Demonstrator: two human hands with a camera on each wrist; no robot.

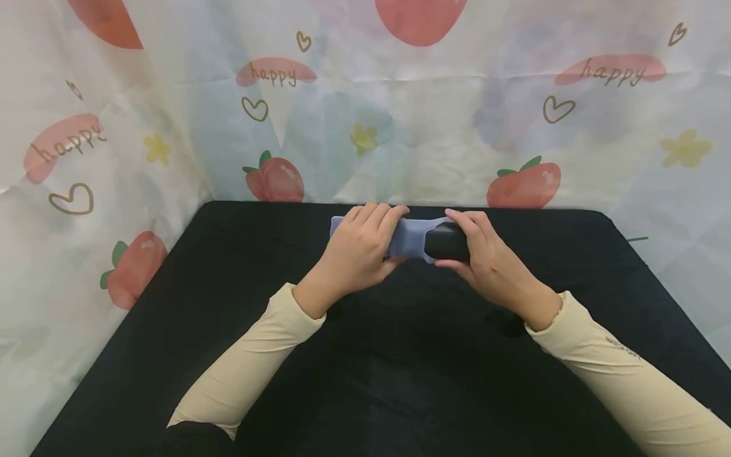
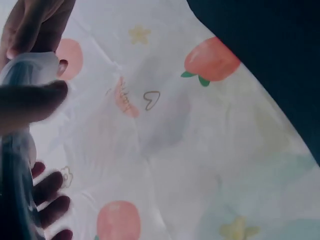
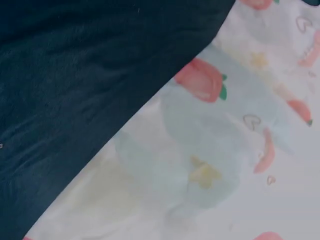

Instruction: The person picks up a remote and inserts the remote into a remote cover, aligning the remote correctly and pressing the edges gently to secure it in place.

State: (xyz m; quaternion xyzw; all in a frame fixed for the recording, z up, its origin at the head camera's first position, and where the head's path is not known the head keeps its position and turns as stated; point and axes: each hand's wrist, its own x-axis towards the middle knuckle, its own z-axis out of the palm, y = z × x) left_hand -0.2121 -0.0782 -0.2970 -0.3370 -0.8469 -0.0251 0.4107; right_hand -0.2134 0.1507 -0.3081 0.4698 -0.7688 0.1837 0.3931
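Above the far part of the table, both hands hold a long lavender sleeve with a smooth black object in it. The sleeve lies level, and its right end has a curved cut-out where the black body shows. My left hand grips the sleeve's left and middle part, fingers over the far side, thumb on the near side. At the other end, my right hand pinches between fingers and thumb. In the left wrist view the sleeve's rim looks translucent, with a small hole by the right hand's fingers. The right wrist view shows neither hand.
A black cloth covers the table. White curtains printed with strawberries, hearts and flowers stand along the back and sides, close behind the hands. Both forearms wear cream sleeves.
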